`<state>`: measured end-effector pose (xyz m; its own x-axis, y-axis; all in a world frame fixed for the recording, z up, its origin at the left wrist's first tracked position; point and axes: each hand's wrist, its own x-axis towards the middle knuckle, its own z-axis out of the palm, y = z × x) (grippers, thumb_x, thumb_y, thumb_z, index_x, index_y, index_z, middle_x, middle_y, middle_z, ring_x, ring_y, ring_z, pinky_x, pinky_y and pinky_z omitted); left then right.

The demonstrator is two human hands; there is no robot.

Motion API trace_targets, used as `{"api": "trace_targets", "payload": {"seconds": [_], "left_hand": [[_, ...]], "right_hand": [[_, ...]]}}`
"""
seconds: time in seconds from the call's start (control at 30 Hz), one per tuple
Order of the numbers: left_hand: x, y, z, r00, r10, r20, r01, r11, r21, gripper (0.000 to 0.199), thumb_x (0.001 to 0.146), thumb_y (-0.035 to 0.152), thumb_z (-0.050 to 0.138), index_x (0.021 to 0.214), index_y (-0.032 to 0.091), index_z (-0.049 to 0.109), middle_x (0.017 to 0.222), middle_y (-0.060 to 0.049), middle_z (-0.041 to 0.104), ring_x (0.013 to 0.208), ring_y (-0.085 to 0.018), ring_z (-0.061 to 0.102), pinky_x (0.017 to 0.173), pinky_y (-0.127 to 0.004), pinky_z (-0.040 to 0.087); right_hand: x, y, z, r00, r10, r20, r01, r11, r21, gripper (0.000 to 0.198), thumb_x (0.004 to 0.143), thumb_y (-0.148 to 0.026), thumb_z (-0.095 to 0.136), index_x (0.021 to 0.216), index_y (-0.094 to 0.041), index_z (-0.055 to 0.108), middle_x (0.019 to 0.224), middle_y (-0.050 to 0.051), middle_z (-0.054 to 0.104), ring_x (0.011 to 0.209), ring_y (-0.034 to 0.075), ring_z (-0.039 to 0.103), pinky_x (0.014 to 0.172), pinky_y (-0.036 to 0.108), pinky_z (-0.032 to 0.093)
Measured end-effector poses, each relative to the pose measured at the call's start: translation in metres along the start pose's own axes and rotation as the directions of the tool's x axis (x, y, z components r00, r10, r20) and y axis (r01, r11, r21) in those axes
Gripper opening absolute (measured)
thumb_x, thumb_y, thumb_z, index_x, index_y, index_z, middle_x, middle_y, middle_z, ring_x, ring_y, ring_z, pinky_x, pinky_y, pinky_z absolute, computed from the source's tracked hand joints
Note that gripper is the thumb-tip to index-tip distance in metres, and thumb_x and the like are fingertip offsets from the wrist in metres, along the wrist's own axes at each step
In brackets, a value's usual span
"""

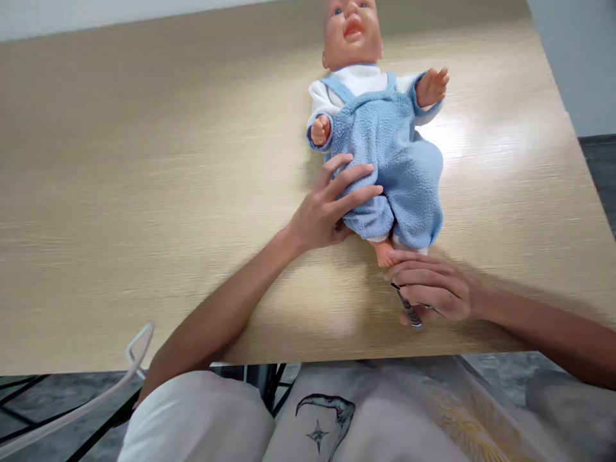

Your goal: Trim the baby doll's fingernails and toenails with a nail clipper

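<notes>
One doll (378, 138) in blue overalls (418, 173), face-up on the wooden table (144, 192), R of ctr. Long axis runs near–far: head at far edge of view, legs toward the person. Key relation: feet end lies just beyond & slightly L of the R hand (430, 282), so R is nearer to the bare foot (384, 252); L hand (332, 202) is farther up, at the doll's L side.

L hand: palm down, fingers spread & laid across the overalls' left leg; grips nothing else that I can see, thumb mostly hidden.

R hand: fingers curled tog., a small dark tool (411, 314) pinched btwn thumb & fingers, slanting far-left to near-right on the near side of the foot. Fingertips at the foot, prob. touching; can't tell for sure. Tool type unclear, partly covered. Other foot mostly hidden behind the R hand.
</notes>
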<state>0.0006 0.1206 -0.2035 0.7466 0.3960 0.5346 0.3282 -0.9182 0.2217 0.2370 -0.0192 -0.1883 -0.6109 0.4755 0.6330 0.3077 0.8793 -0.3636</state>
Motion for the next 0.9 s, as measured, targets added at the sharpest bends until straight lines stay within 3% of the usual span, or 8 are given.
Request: {"api": "trace_targets", "payload": {"seconds": [0.1,0.2,0.27,0.33,0.4,0.57,0.77,0.9], "left_hand": [[-0.002,-0.002,-0.004,0.998,0.061,0.009,-0.061,0.998,-0.019,0.063,0.088,0.062,0.051,0.141,0.029,0.041,0.153,-0.01,0.033,0.144,-0.034,0.029,0.114,-0.057,0.03],[0.0,0.012,-0.005,0.981,0.158,-0.115,-0.155,0.987,0.04,0.074,0.082,0.071,0.053,0.14,0.027,0.042,0.155,-0.015,0.028,0.144,-0.037,0.028,0.114,-0.061,0.026],[0.002,0.028,-0.003,0.957,0.24,-0.164,-0.227,0.969,0.098,0.061,0.085,0.067,0.052,0.128,0.025,0.051,0.147,-0.014,0.041,0.141,-0.034,0.036,0.115,-0.06,0.024],[0.003,0.042,0.003,0.95,0.286,-0.122,-0.268,0.953,0.144,0.041,0.09,0.054,0.052,0.114,0.021,0.057,0.128,-0.011,0.059,0.135,-0.029,0.046,0.119,-0.058,0.021],[0.003,0.051,0.008,0.961,0.262,-0.092,-0.246,0.957,0.157,0.032,0.093,0.046,0.051,0.106,0.018,0.058,0.117,-0.009,0.065,0.131,-0.027,0.051,0.12,-0.06,0.014],[0.003,0.049,0.012,0.961,0.263,-0.085,-0.244,0.952,0.185,0.035,0.098,0.048,0.043,0.108,0.018,0.059,0.119,-0.011,0.064,0.127,-0.029,0.054,0.117,-0.067,0.009],[0.006,0.047,0.007,0.949,0.172,-0.265,-0.146,0.983,0.115,0.045,0.099,0.055,0.037,0.113,0.02,0.061,0.112,-0.01,0.066,0.122,-0.027,0.057,0.12,-0.062,0.012],[0.006,0.051,0.009,0.944,0.146,-0.295,-0.123,0.988,0.093,0.042,0.099,0.052,0.039,0.113,0.019,0.062,0.112,-0.01,0.066,0.122,-0.028,0.056,0.119,-0.064,0.013]], "right_hand": [[-0.002,0.003,-0.005,0.994,0.034,-0.107,-0.031,0.999,0.03,0.049,0.071,-0.048,0.068,0.093,-0.01,0.046,0.096,0.002,0.059,0.121,0.005,0.058,0.118,0.037,0.053],[-0.004,0.011,-0.01,0.969,0.105,-0.222,-0.094,0.994,0.06,0.041,0.077,-0.042,0.063,0.091,-0.009,0.044,0.094,0.004,0.058,0.119,0.005,0.061,0.107,0.027,0.059],[-0.005,0.016,-0.011,0.957,0.14,-0.253,-0.129,0.99,0.06,0.036,0.079,-0.038,0.06,0.094,-0.01,0.043,0.096,0.004,0.057,0.118,0.004,0.062,0.096,0.019,0.061],[-0.006,0.02,-0.01,0.958,0.145,-0.245,-0.147,0.989,0.01,0.037,0.08,-0.039,0.059,0.096,-0.01,0.044,0.098,0.005,0.058,0.116,0.002,0.062,0.093,0.014,0.061],[-0.007,0.021,-0.009,0.965,0.116,-0.237,-0.136,0.988,-0.071,0.04,0.079,-0.042,0.061,0.096,-0.009,0.045,0.1,0.005,0.06,0.115,0.0,0.062,0.093,0.012,0.06],[-0.008,0.021,-0.005,0.958,0.128,-0.255,-0.171,0.973,-0.156,0.044,0.077,-0.044,0.062,0.099,-0.009,0.046,0.099,0.004,0.062,0.107,-0.003,0.063,0.089,0.007,0.057],[-0.004,0.019,0.0,0.962,0.157,-0.222,-0.188,0.974,-0.125,0.045,0.078,-0.043,0.062,0.104,-0.01,0.046,0.1,0.004,0.062,0.107,-0.005,0.062,0.093,0.006,0.056],[-0.003,0.017,0.0,0.969,0.132,-0.208,-0.167,0.973,-0.161,0.045,0.076,-0.042,0.065,0.1,-0.009,0.046,0.101,0.004,0.062,0.112,-0.004,0.06,0.095,0.006,0.055]]}}
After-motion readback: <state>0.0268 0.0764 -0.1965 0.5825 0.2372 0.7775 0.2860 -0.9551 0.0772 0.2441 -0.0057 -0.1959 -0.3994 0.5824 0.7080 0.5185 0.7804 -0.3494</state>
